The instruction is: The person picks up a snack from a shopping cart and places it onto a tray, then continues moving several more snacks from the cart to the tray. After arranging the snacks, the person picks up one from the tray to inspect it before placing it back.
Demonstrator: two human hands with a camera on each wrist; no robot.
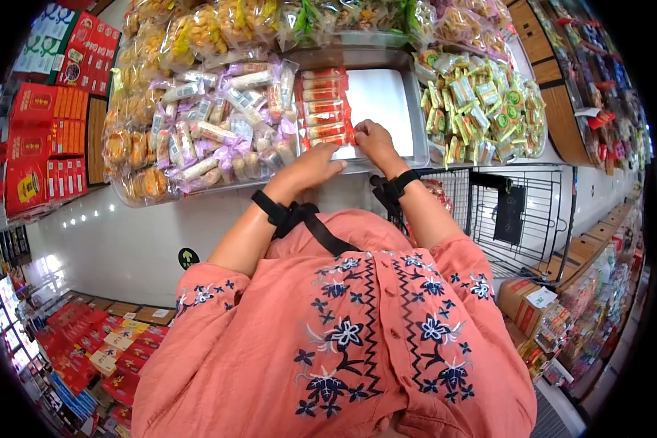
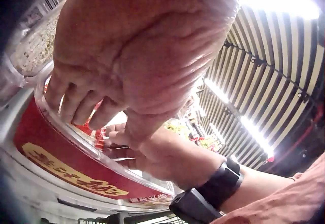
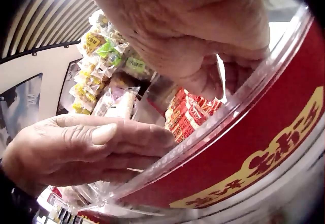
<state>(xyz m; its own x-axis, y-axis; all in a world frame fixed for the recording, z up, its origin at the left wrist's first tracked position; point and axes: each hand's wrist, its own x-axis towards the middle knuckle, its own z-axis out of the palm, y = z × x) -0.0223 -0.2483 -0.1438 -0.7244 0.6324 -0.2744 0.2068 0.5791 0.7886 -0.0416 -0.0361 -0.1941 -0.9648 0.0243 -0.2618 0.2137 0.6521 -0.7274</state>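
Observation:
Red-wrapped snack sticks [image 1: 323, 106] lie side by side in a column in a display bin, several of them with pale contents showing through the wrappers. My left hand [image 1: 317, 166] reaches over the bin's front edge, its fingers extended at the near end of the column. In the right wrist view this left hand [image 3: 91, 150] has straight fingers that pass behind the clear rim. My right hand [image 1: 378, 146] has bent fingers and pinches the right end of the nearest red packet. The left wrist view shows the right hand's fingers [image 2: 119, 147] right at the red wrapper.
A white sheet [image 1: 379, 102] covers the bin's floor right of the column. Purple-and-clear wrapped sticks [image 1: 219, 131] heap up on the left, green-yellow packets [image 1: 482, 106] on the right. The bin's front has a red label strip [image 2: 66, 163]. A shopping cart [image 1: 522, 219] stands at my right.

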